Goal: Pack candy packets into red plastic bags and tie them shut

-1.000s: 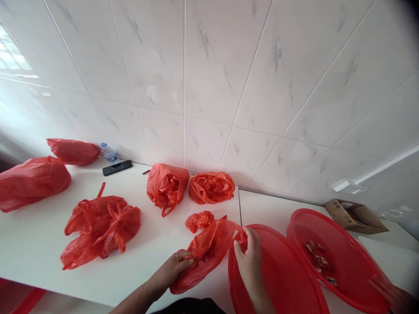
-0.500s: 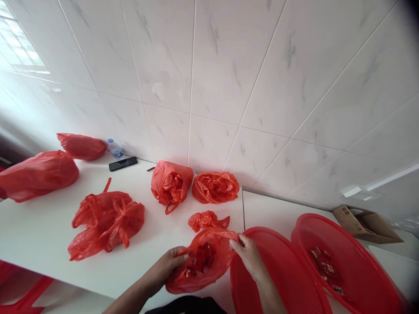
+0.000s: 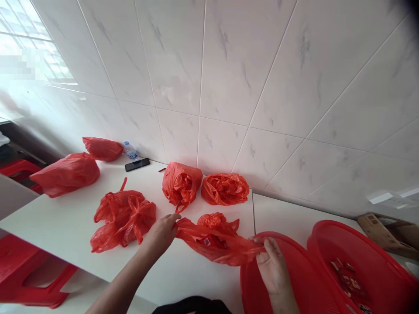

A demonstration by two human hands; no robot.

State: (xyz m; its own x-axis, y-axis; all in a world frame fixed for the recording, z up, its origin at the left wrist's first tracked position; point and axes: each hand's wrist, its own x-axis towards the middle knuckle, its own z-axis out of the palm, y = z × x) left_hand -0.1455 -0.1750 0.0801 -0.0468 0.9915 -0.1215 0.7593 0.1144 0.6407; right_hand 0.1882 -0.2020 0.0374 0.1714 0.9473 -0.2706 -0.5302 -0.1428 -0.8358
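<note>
Stretched sideways between my two hands is a red plastic bag (image 3: 225, 250), with small dark red packets (image 3: 212, 241) showing through its mouth. My left hand (image 3: 165, 229) pinches the bag's left end. At the right end, my right hand (image 3: 271, 261) grips the gathered plastic between thumb and fingers. A crumpled red bag (image 3: 212, 219) lies just behind the held one. Left of my left hand is a loose heap of tied red bags (image 3: 126, 218).
Two large red plastic baskets (image 3: 278, 248) stand at the right; the farther holds several small packets (image 3: 348, 277). Along the wall are red bags (image 3: 181, 183), a phone (image 3: 137, 164) and a water bottle (image 3: 131, 151). A cardboard box (image 3: 389, 231) sits far right, and a red stool (image 3: 32, 274) is below the table.
My hands have moved apart and pulled the bag from a wide round opening into a flatter, stretched shape. The bag is lifted slightly away from me. The view has turned left.
</note>
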